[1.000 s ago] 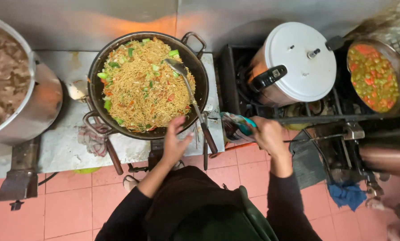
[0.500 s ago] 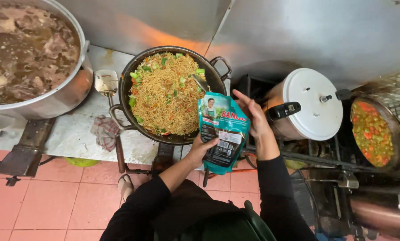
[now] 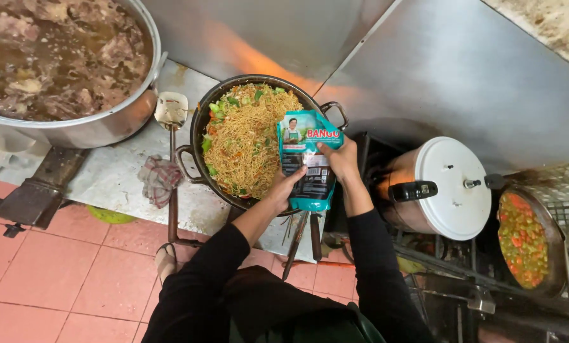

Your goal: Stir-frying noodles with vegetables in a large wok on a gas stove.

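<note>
- Over the near rim of the wok [image 3: 198, 124], both hands grip one teal sauce pouch [image 3: 306, 162], which stands roughly upright with its printed face toward the camera.
- The left hand [image 3: 283, 188] is closed on the pouch's lower left edge, thumb on the front face, fingers wrapped behind.
- The right hand [image 3: 341, 159] is closed on the pouch's upper right edge, just below the top seam; the fingertips press on the front face.
- The pouch partly covers the right portion of the wok's contents and hangs above its near right rim; whether the top is open cannot be told.
- The wok holds fried noodles [image 3: 243, 143] mixed with green and orange vegetable pieces. It has a loop handle at each side.
- Dark utensil handles [image 3: 303, 238] project from beneath the pouch toward the person.
- A ladle [image 3: 171, 109] rests just left of the wok, bowl facing up, its long handle running toward the floor.
- A crumpled cloth [image 3: 159, 179] lies on the counter beside the ladle handle.
- A large metal pot [image 3: 100, 130] of brown broth and meat pieces stands at the far left.
- A pressure cooker [image 3: 446, 187] with a white lid and a black handle lies tilted to the right of the hands.
- A pan of chopped vegetables [image 3: 524, 238] sits at the right edge, just beyond the pressure cooker.
</note>
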